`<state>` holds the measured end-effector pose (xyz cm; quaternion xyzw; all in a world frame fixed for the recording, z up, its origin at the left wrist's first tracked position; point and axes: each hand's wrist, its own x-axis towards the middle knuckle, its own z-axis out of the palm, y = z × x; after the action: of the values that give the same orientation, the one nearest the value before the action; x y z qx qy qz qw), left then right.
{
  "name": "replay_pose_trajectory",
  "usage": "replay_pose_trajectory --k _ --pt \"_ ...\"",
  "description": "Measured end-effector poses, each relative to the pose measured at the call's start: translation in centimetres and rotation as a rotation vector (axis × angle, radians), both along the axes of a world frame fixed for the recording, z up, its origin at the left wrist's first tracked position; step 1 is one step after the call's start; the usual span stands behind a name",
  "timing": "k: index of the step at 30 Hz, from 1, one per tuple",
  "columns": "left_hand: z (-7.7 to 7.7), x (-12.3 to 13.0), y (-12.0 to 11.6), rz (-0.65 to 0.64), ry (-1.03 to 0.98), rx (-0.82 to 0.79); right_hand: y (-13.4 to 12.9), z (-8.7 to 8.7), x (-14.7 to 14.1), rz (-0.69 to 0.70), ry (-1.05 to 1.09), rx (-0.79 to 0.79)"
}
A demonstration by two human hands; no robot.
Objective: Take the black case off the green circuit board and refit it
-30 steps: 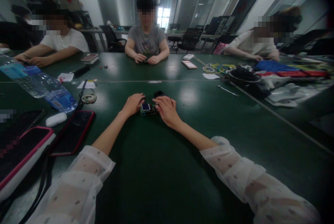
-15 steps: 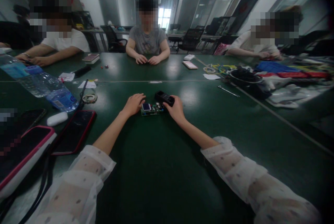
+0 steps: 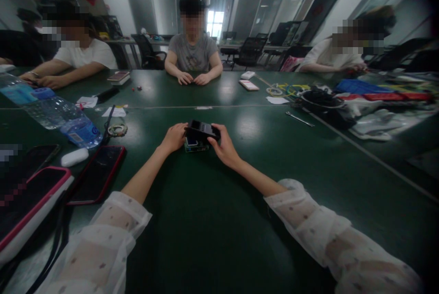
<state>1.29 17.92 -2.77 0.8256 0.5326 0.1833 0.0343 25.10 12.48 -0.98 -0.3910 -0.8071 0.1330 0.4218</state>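
Note:
A black plastic housing [image 3: 202, 130] with a grey-toned panel is tilted over a green circuit board [image 3: 197, 149]. My right hand [image 3: 224, 145] grips the housing's right end between thumb and fingers. The board rests on the green table, and part of its small screen [image 3: 191, 141] shows below the housing; the rest of the board is covered. At the board's left edge, my left hand [image 3: 174, 137] is closed with its fingertips against the board, close to the housing's left end.
Phones [image 3: 99, 175], a white earbud case [image 3: 74, 157] and plastic bottles [image 3: 77, 125] lie on the left. A wrench [image 3: 300, 119], cables [image 3: 284, 90] and bags [image 3: 370, 122] are at the right. Another person [image 3: 194, 56] sits opposite; two more sit at the sides.
My right hand has brought the black housing left, from above the board's right end to over its screen. My left hand has stayed at the board's left edge.

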Motion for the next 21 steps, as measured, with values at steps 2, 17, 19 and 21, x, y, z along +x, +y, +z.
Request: replay_pose_trajectory --k 2,17,19,21 --pt "0.1 0.0 -0.1 -0.001 -0.005 0.001 -0.1 0.1 0.2 0.035 -0.029 0.0" --pt "-0.2 -0.3 0.1 -0.014 0.029 -0.008 -0.1 0.7 2.2 0.215 -0.36 0.012" --pt "-0.4 -0.3 0.4 -0.002 0.026 -0.015 -0.3 0.7 2.0 0.222 -0.417 -0.001" --pt "-0.6 -0.3 0.7 0.0 0.028 -0.016 -0.4 0.7 1.9 0.211 -0.435 -0.015"
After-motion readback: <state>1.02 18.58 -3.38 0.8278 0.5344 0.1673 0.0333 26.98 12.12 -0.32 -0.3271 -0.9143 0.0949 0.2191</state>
